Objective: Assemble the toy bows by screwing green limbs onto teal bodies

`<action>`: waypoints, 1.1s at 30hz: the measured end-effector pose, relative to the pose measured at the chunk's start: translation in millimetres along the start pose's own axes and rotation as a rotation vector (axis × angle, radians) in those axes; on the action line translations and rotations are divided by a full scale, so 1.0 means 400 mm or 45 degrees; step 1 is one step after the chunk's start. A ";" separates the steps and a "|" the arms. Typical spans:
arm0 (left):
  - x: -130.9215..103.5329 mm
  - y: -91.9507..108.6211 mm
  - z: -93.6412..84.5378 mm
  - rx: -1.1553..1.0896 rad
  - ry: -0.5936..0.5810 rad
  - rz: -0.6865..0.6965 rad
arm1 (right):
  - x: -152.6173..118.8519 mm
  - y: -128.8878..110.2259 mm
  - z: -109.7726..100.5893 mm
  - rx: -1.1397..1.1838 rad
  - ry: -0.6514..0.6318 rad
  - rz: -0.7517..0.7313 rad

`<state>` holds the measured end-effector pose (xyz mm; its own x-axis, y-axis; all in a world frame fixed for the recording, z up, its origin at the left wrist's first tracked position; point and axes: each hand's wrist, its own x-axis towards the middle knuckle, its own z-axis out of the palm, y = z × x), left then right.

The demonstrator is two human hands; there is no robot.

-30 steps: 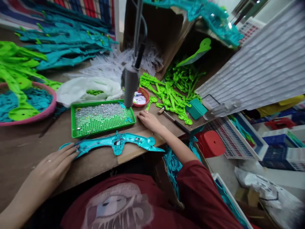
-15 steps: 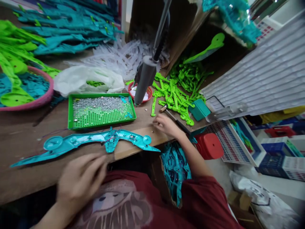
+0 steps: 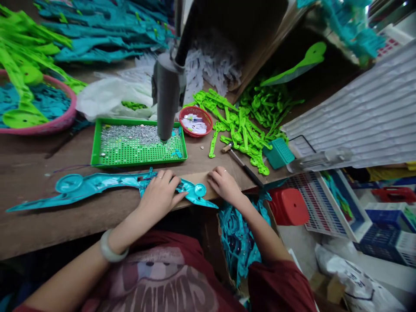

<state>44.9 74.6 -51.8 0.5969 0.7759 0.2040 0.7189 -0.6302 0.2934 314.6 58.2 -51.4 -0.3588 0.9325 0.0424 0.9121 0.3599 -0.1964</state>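
Observation:
A teal plastic toy bow half (image 3: 107, 184) lies along the front of the workbench, its hollow side up. My left hand (image 3: 160, 190) rests over its middle, with fingers curled on the grip part and the thumb across the right limb. Just right of it, my right hand (image 3: 224, 184) is at the cardboard strip (image 3: 196, 177), fingertips drawn together. Whatever those fingertips may hold is hidden. Over the green tray (image 3: 139, 165) of small metal screws hangs a grey electric screwdriver (image 3: 167, 95), its tip apart from the bow half.
A hammer (image 3: 243, 165) lies right of my right hand, beside a pile of lime-green plastic parts (image 3: 242, 130). Behind the tray are a red basket (image 3: 210, 129) of white pieces and a plastic bag (image 3: 110, 97). A box of teal parts (image 3: 242, 238) stands below the bench edge.
My left hand has moved forward and right from in front of the bench onto the bow half. My right hand's fingers have drawn closer together. The hanging screwdriver appears further left.

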 end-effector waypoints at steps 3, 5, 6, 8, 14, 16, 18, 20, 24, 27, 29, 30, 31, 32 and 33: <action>0.000 -0.009 0.003 -0.068 0.013 0.061 | 0.020 0.006 -0.018 -0.066 0.013 0.017; -0.008 -0.016 0.010 -0.146 0.067 0.096 | 0.032 0.011 -0.039 -0.059 0.097 0.042; -0.013 -0.020 0.014 -0.184 0.096 0.112 | 0.042 0.010 -0.052 -0.001 0.176 0.049; -0.019 -0.027 0.021 -0.246 0.135 0.136 | 0.085 -0.006 -0.084 0.230 0.388 0.049; -0.020 -0.040 0.027 -0.313 0.134 0.125 | 0.403 -0.178 -0.156 1.189 0.516 -0.211; -0.022 -0.041 0.029 -0.326 0.152 0.092 | 0.487 -0.228 -0.165 1.450 0.352 -0.239; -0.026 -0.042 0.034 -0.346 0.174 0.033 | 0.503 -0.257 -0.167 1.618 0.234 -0.245; -0.030 -0.043 0.042 -0.388 0.185 -0.031 | 0.450 -0.270 -0.161 1.755 0.235 -0.200; -0.034 -0.043 0.055 -0.465 0.189 -0.068 | 0.266 -0.282 -0.107 1.840 0.457 0.093; -0.034 -0.043 0.055 -0.474 0.205 -0.076 | 0.184 -0.297 -0.042 1.826 0.580 0.220; -0.032 -0.043 0.052 -0.493 0.199 -0.083 | 0.168 -0.305 -0.010 1.814 0.628 0.250; -0.032 -0.043 0.052 -0.506 0.193 -0.084 | 0.166 -0.306 -0.003 1.799 0.652 0.258; -0.031 -0.044 0.051 -0.517 0.188 -0.082 | 0.166 -0.306 -0.003 1.767 0.670 0.262; -0.031 -0.044 0.052 -0.527 0.184 -0.078 | 0.167 -0.304 -0.009 1.714 0.667 0.261; -0.030 -0.044 0.054 -0.534 0.183 -0.070 | 0.167 -0.300 -0.019 1.658 0.663 0.254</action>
<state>32.6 75.6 -79.5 0.4848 0.8228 0.2968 0.5237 -0.5448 0.6549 182.5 77.5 -17.5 0.1261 0.9713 0.2019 0.0025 0.2032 -0.9791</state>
